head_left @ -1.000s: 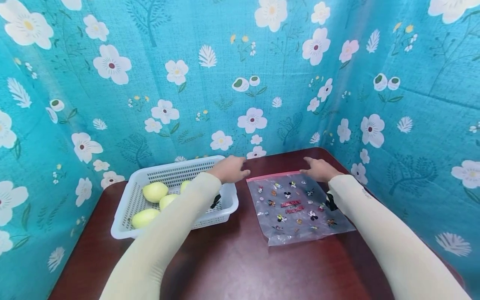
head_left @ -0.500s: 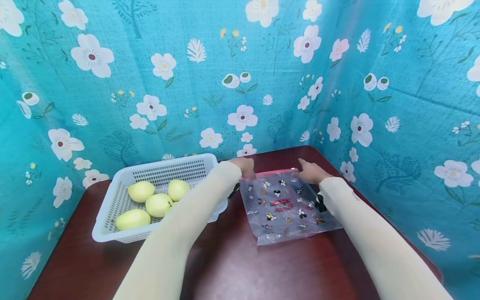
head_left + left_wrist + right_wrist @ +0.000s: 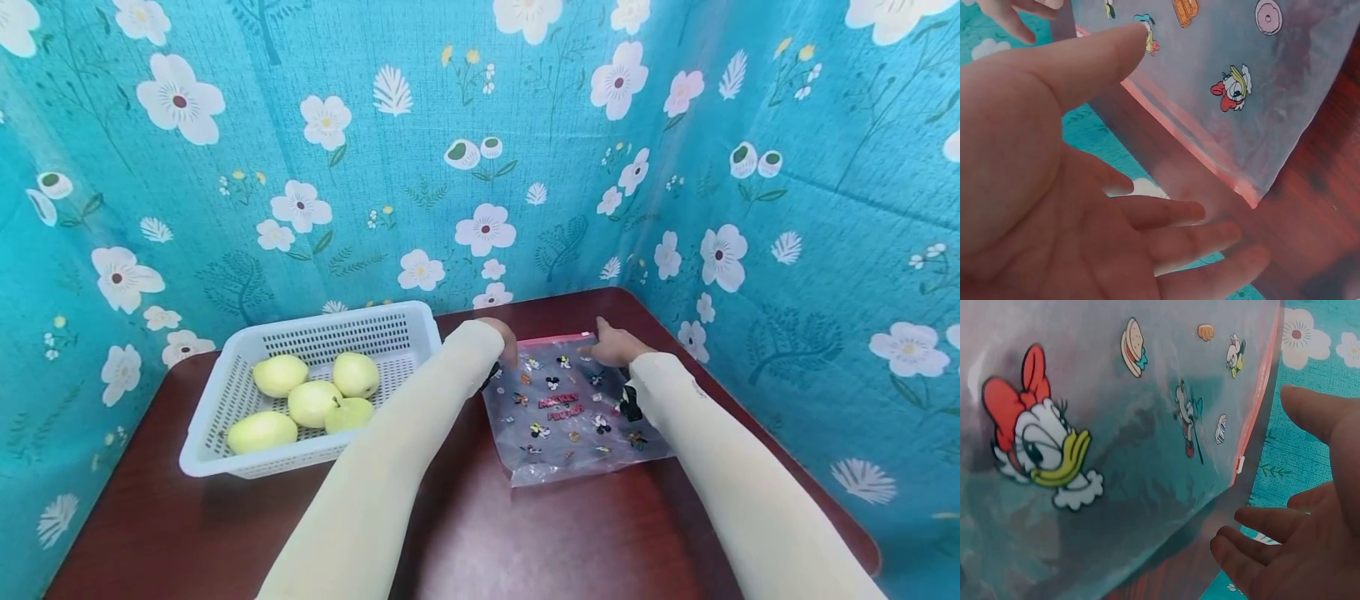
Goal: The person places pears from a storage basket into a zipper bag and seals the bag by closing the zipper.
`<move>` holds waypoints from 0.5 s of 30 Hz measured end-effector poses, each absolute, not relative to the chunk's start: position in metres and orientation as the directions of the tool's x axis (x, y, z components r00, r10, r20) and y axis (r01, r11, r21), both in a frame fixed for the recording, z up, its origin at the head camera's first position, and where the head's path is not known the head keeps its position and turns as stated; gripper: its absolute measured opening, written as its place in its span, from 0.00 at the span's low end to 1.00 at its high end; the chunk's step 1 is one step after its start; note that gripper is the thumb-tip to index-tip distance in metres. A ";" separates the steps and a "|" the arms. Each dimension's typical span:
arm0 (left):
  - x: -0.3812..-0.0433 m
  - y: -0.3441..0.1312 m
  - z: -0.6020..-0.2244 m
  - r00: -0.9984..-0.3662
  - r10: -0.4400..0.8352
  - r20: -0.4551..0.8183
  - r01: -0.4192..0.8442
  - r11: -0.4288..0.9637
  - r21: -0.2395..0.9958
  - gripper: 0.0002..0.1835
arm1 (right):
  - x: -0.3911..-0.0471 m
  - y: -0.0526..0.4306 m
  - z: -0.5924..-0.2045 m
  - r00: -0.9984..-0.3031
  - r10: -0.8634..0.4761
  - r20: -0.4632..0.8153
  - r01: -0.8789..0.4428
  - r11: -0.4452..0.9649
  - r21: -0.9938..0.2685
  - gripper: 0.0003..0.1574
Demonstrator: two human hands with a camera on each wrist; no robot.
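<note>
As I look across the dark red bench (image 3: 570, 542), a pale basket (image 3: 396, 365) sits at nine o'clock from the clear bag (image 3: 573, 417), five pale green fruits (image 3: 313, 403) grouped inside. Next comes the left hand (image 3: 1088, 231), at about eleven o'clock on the bag, fingers loosely spread; its thumb (image 3: 1100, 62) overlaps the plastic, though I can't quite say whether it touches. The bag, printed with red lettering (image 3: 561, 407), lies flat on the bench, its pink strip (image 3: 551, 340) along twelve o'clock. At one o'clock, beside the strip's white slider (image 3: 587, 334), the right hand (image 3: 617, 345) is wide, holding nothing. Blue flowered cloth (image 3: 555, 158) hangs behind, from ten o'clock round to three.
</note>
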State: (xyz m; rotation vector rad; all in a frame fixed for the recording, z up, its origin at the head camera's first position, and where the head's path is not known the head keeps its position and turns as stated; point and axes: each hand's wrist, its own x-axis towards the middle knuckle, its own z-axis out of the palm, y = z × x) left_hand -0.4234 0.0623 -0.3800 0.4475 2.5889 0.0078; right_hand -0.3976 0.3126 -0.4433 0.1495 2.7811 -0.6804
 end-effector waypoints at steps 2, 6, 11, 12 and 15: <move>-0.428 0.064 -0.385 -0.819 0.280 -0.501 0.256 0.959 0.119 0.20 | -0.399 0.313 -0.446 -0.951 0.034 -0.306 0.172 0.883 -0.437 0.63; -0.433 0.061 -0.392 -0.831 0.217 -0.512 0.149 0.974 0.171 0.21 | -0.398 0.307 -0.448 -0.949 0.018 -0.314 0.162 0.883 -0.440 0.63; -0.440 0.059 -0.403 -0.853 0.163 -0.496 0.110 0.985 0.135 0.20 | -0.397 0.303 -0.453 -0.951 0.021 -0.307 0.163 0.881 -0.445 0.60; -0.441 0.059 -0.404 -0.851 0.163 -0.500 0.119 0.986 0.120 0.19 | -0.398 0.303 -0.455 -0.953 0.025 -0.303 0.165 0.879 -0.446 0.60; -0.472 0.061 -0.429 -0.847 0.171 -0.504 0.130 0.985 0.114 0.22 | -0.399 0.304 -0.458 -0.957 0.031 -0.287 0.165 0.874 -0.457 0.60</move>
